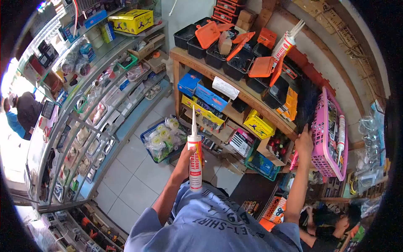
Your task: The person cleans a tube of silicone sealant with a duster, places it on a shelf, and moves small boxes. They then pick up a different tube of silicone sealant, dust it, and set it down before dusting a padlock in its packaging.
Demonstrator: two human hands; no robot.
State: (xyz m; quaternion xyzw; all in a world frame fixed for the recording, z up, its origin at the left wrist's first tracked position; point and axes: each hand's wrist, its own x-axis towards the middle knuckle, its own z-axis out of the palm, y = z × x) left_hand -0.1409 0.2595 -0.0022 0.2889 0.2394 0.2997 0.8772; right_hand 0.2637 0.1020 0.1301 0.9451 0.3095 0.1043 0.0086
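My left hand is closed around a silicone sealant tube, a white cartridge with red and yellow printing. The tube stands upright in front of my shirt, its long pale nozzle pointing up. My right arm reaches out to the right, and my right hand is beside a pink plastic basket and the end of the wooden shelf. One finger there is stretched out; the other fingers are partly hidden. Inside the basket lies another white tube with a nozzle, among other goods.
Black bins with orange lids and more sealant tubes stand on the shelf top. A blue crate of packaged goods sits on the tiled floor. Glass display counters curve along the left. Another person is at the lower right.
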